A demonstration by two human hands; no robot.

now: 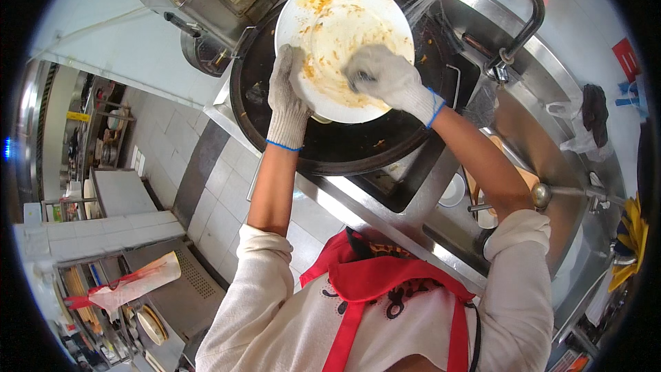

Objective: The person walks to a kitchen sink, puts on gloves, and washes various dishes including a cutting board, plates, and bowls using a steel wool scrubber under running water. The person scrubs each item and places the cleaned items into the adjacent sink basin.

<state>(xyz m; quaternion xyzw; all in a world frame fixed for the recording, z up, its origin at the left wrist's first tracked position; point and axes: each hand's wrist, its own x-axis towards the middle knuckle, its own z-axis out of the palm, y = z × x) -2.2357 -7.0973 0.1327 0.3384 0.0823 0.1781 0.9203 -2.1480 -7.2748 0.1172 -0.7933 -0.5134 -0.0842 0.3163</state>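
My left hand (287, 95), in a white knit glove with a blue cuff edge, grips the left rim of a round white plate (330, 31). Orange and yellowish food residue is smeared over the plate's face. My right hand (384, 77), gloved alike and blurred, lies against the lower right of the plate; something dark shows at its fingers, too blurred to name. Below the plate sits a wide black round pan (356, 157) with food scraps in it. Water sprays from the nozzle of a curved metal faucet (537, 5) just right of the plate.
A metal box-shaped appliance (206, 5) stands at upper left. To the right, a small white bowl (452, 190) and wooden boards lie in the steel sink area, near a metal rod with a ball end (541, 196). Clear plastic film (481, 103) lies beside the faucet base.
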